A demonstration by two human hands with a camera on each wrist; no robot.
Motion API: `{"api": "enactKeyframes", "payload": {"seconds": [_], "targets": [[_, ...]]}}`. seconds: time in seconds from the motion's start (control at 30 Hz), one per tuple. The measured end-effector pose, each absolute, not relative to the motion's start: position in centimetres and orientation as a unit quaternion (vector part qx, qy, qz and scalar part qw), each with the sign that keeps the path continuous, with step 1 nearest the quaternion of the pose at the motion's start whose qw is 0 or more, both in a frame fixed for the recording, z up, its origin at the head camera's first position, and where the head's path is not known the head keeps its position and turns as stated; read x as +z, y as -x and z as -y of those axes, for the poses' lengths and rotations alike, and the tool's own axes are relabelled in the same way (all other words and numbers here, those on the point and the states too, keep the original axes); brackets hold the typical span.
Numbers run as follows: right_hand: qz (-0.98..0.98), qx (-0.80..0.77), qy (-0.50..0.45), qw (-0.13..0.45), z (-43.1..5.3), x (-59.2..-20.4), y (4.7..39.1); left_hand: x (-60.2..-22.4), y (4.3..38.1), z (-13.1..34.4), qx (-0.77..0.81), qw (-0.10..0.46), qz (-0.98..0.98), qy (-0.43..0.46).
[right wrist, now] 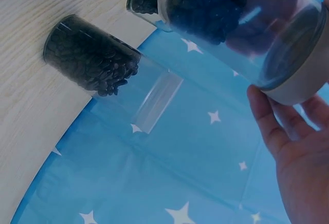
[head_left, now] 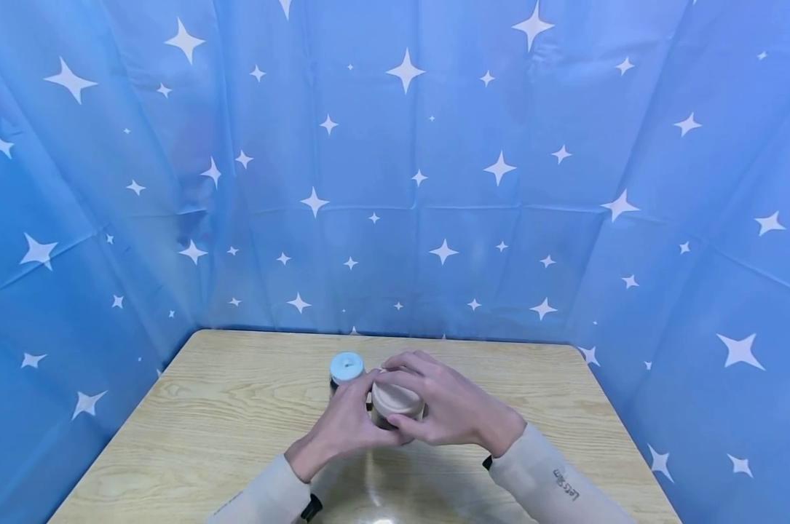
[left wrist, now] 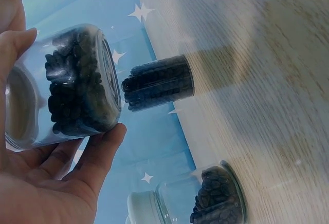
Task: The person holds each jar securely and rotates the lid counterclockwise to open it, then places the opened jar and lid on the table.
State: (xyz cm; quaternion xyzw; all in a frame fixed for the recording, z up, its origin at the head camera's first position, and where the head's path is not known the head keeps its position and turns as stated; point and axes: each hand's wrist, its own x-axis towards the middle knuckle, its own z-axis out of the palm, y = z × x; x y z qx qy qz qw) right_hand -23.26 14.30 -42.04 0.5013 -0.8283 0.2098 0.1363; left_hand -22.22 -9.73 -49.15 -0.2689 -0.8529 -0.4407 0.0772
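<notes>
Both hands hold a clear jar (left wrist: 77, 80) partly filled with dark beans, raised above the table and covered by an off-white lid (head_left: 397, 400). My left hand (head_left: 349, 423) grips the jar's body, its fingers and thumb spread around the glass. The right hand (head_left: 450, 402) curls its fingers and thumb around the lid's rim. In the left wrist view, a jar with a pale blue lid (left wrist: 145, 207) and dark beans (left wrist: 218, 196) inside stands on the table. Another clear jar of dark beans (right wrist: 92, 54) shows no coloured lid; the hands hide it in the head view.
The wood-grain table (head_left: 237, 407) extends around the jars, its back corners rounded. Blue curtains (head_left: 381, 160) with white stars hang behind it and on both sides. The pale-blue-lidded jar stands close to the left hand, just beyond its fingers.
</notes>
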Motion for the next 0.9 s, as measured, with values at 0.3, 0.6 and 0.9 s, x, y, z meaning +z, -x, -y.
{"api": "enactKeyframes", "payload": {"seconds": [0.3,0.6,0.9], "targets": [[0.829,0.217,-0.502,0.117,-14.55,-41.98,23.47,-48.79,22.05,9.65,-0.442,0.069,0.853,0.267],[0.829,0.212,-0.503,0.125,-14.67,-42.14,23.45,-48.91,22.03,9.59,-0.445,0.063,0.851,0.272],[0.832,0.210,-0.497,0.129,-14.83,-42.60,23.53,-48.91,22.06,9.52,-0.441,0.058,0.855,0.268]]}}
